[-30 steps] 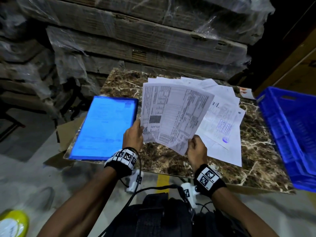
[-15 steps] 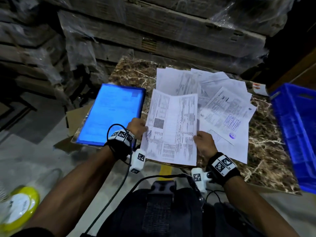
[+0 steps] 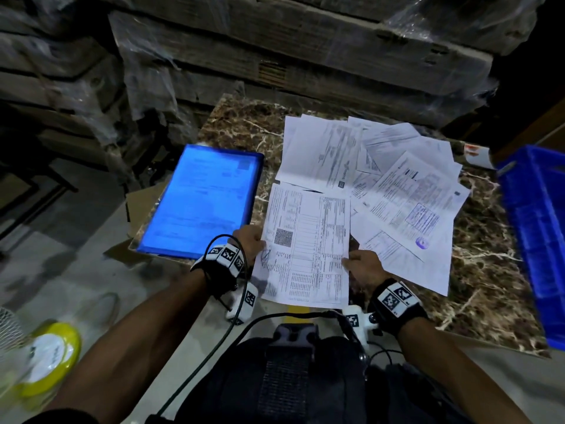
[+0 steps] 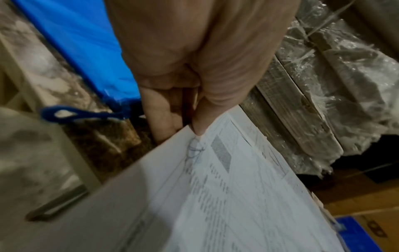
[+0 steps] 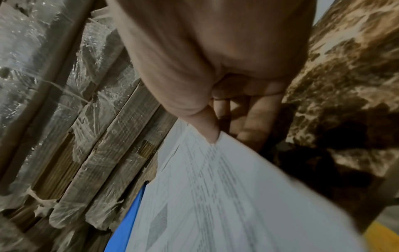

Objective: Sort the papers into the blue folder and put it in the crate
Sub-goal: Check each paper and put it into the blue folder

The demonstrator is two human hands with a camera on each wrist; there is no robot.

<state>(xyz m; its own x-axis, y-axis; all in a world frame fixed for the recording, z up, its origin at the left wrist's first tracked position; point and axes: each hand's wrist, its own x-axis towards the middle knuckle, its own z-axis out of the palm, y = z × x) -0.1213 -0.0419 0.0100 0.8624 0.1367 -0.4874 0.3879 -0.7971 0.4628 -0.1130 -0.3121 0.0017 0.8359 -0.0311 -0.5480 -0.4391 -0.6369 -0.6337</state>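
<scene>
Pinched at both side edges by the left hand (image 3: 249,243) and right hand (image 3: 363,267), the printed white paper sheet (image 3: 307,249) has been lowered and squared beside the closed translucent blue plastic folder (image 3: 201,200); filing is judged next.

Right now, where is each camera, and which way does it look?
Head: on the person's head, looking down at the table; both forearms, left hand and right hand show.
Left wrist: looks along the left hand at the paper it pinches.
Right wrist: looks along the right hand at the paper's other edge.
All share the paper and folder.
</scene>
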